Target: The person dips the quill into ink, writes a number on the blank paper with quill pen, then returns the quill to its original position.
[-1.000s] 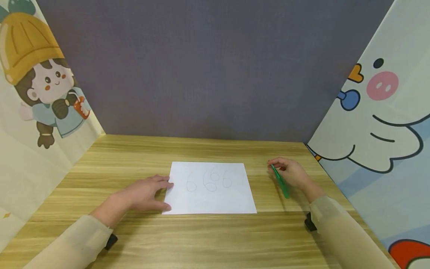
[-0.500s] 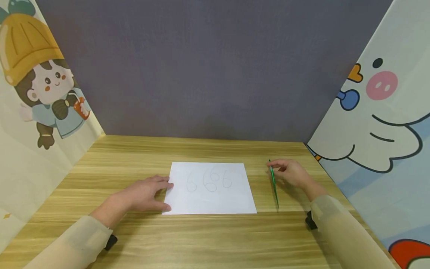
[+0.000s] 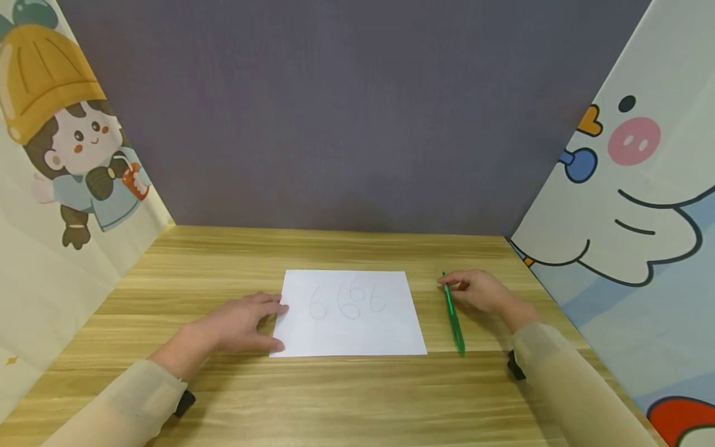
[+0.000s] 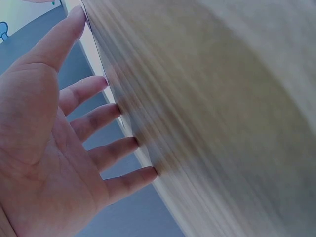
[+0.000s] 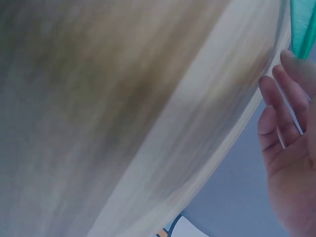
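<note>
A sheet of white paper (image 3: 349, 335) lies on the wooden table, with several faint 6 shapes drawn on it. Spread fingers of my left hand (image 3: 237, 323) rest at its left edge, the thumb near the lower left corner. In the left wrist view that hand (image 4: 54, 133) has its palm in sight and its fingertips down at the surface. Right of the paper, my right hand (image 3: 483, 295) pinches a green pen (image 3: 454, 323) near its far end; the other end points toward me. The pen (image 5: 302, 29) shows only partly in the right wrist view, above the thumb.
The wooden table (image 3: 313, 403) meets a grey panel (image 3: 357, 124) at the back. Side panels with cartoon pictures stand left and right, the right one (image 3: 642, 236) close to my right forearm.
The green pen has swung in my right hand, so its near end now lies further left and closer to me. The right hand shifted slightly left and nearer. Left hand and paper stayed still.
</note>
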Available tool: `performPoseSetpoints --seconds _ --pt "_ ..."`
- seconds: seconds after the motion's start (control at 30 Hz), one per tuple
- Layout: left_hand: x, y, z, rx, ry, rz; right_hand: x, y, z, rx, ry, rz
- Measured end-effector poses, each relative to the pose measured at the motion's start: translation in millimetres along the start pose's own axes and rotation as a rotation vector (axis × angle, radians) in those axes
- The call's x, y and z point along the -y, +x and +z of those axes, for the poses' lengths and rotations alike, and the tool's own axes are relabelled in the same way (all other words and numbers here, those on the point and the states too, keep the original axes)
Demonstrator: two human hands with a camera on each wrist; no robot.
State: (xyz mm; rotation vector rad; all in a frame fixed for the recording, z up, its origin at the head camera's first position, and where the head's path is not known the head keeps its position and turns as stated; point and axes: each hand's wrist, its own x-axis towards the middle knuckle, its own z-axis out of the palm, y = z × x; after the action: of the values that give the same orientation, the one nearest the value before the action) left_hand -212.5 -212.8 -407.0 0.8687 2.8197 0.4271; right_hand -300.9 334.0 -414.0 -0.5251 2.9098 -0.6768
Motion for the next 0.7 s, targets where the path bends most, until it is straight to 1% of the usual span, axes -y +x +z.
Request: performPoseSetpoints --seconds 0.2,0.47,0.57,0.7 --pt "-0.3 0.0 0.0 -0.001 -0.001 -0.003 1.2 1.7 3.7 0.003 -0.006 -0.044" --pt "-0.6 -0.4 -0.5 -0.001 -0.002 0.001 1.1 0.2 6.0 0.006 -0.056 -0.157" --pt "0.4 -0.2 -0.2 0.000 -0.008 -0.005 1.3 1.2 6.4 0.011 -0.063 -0.166" --pt "1.5 -0.2 0.7 0.001 -0.016 -0.012 2.0 1.7 7.1 0.034 -0.085 -0.156"
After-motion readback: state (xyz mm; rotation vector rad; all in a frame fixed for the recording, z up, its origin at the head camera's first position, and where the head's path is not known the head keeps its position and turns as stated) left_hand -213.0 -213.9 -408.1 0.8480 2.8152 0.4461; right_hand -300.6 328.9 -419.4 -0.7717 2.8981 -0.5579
